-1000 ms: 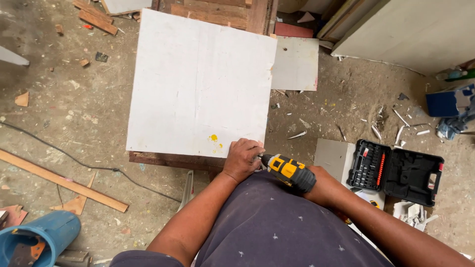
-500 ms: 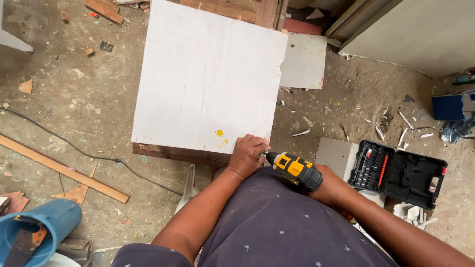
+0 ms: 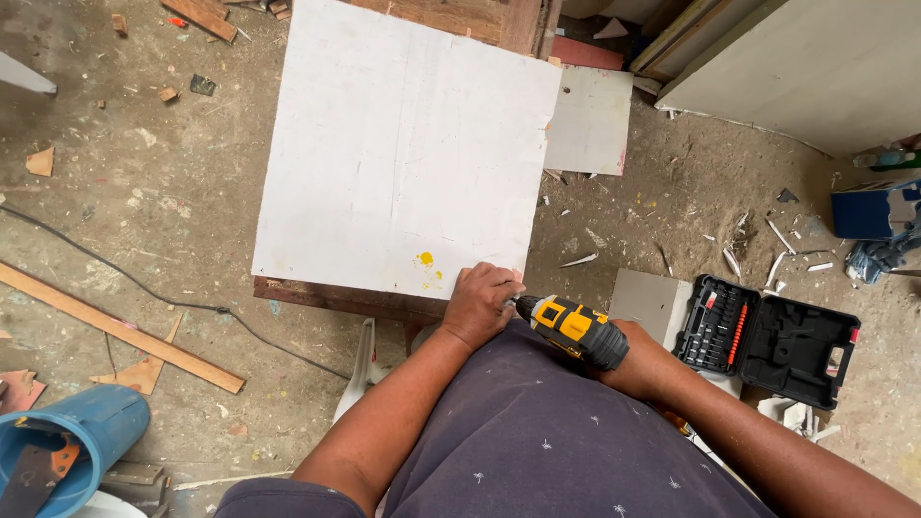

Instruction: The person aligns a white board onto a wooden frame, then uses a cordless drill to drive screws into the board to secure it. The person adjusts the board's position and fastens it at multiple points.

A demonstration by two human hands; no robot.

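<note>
A large white board (image 3: 403, 153) lies flat on a dark wooden frame (image 3: 336, 299). My left hand (image 3: 480, 305) is closed at the board's near right corner, fingers curled around the drill's front end. My right hand (image 3: 645, 363) grips the handle of a yellow and black cordless drill (image 3: 574, 329), which points left toward the left hand and the board's edge. A yellow stain (image 3: 425, 260) marks the board just left of my left hand. The drill's bit is hidden by my fingers.
An open black tool case (image 3: 772, 341) with orange bits lies on the dirt floor at right. A long wooden slat (image 3: 115, 326) and a black cable (image 3: 144, 288) cross the floor at left. A blue bucket (image 3: 72, 446) stands at lower left, a smaller white panel (image 3: 590, 120) behind the board.
The view has shifted slightly, so the board sits a little lower and further right in frame. My hands and the drill stay at the board's near right corner.
</note>
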